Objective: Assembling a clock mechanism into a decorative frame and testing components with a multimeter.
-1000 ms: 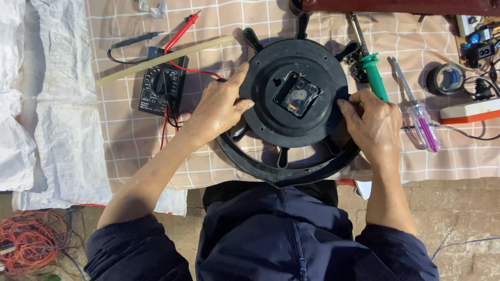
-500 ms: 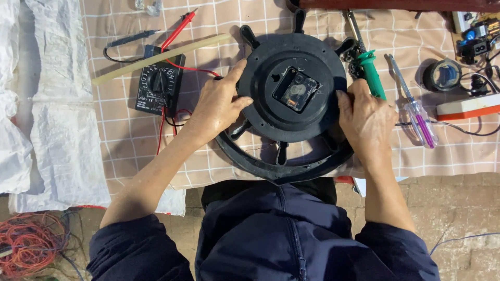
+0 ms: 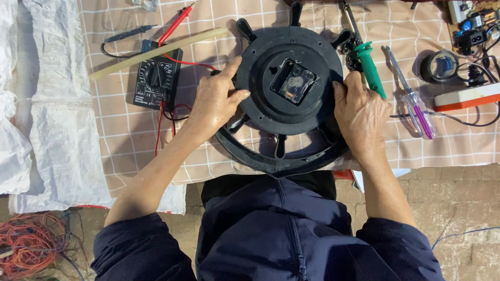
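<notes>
A black round wall clock shaped like a ship's wheel [image 3: 291, 151] lies face down on a checked cloth [image 3: 125, 140]. Its small movement box [image 3: 293, 82] shows in the middle of the back. My left hand [image 3: 216, 101] grips the clock's left rim, fingers spread over the back plate. My right hand [image 3: 359, 114] holds the right rim, thumb on the plate's edge. Both hands hold the clock between them.
A black multimeter [image 3: 156, 78] with red and black probes lies left of the clock, under a pale stick [image 3: 156, 52]. A green-handled soldering iron [image 3: 367, 62], a purple screwdriver [image 3: 414, 101], a tape roll [image 3: 440, 65] and a white-orange box [image 3: 466, 96] lie right. Tangled orange wire [image 3: 28, 244] lies bottom left.
The clock has been turned a little between my hands, and the view has shifted slightly. Both hands keep their grip on the rim.
</notes>
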